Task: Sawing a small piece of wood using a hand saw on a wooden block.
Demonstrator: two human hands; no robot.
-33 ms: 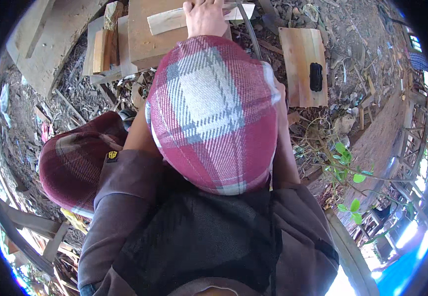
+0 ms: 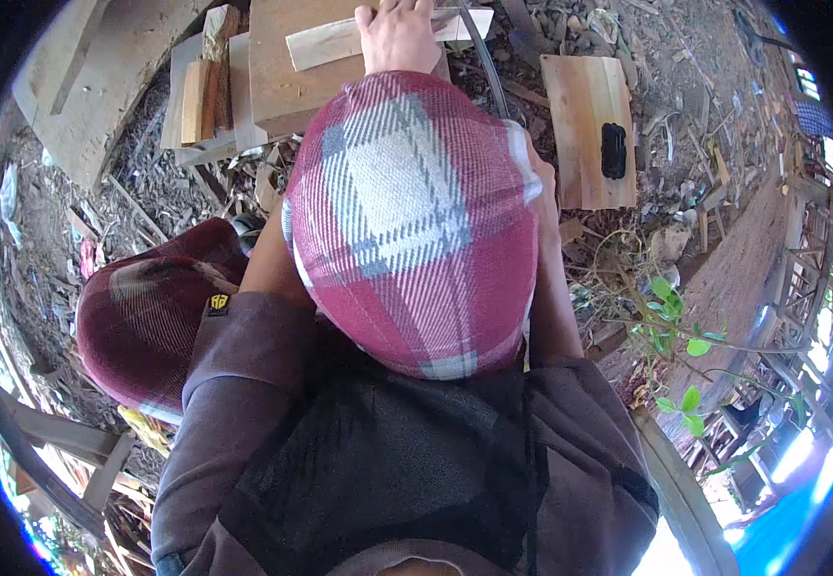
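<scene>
My left hand (image 2: 399,40) presses down on a pale, narrow wooden strip (image 2: 325,46), fingers curled over its far edge. The strip lies across a wide wooden block (image 2: 292,96). Just right of this hand, a thin curved dark metal tool (image 2: 486,62) crosses the strip. Its lower end runs down toward my right hand (image 2: 544,173), whose fingers look closed around it. My raised knee, in red and white plaid cloth (image 2: 407,202), hides the handle end and most of that hand. My left forearm (image 2: 277,254) passes behind the knee.
A flat board (image 2: 570,125) with a black oblong object (image 2: 614,151) on it lies on the right. Wood offcuts (image 2: 203,91) and a large plank (image 2: 100,86) are at the left. Chips litter the ground. A leafy plant (image 2: 671,307) grows at the right.
The curved metal tool and my right hand have shifted slightly to the left. My left hand and the wooden strip stay almost in place.
</scene>
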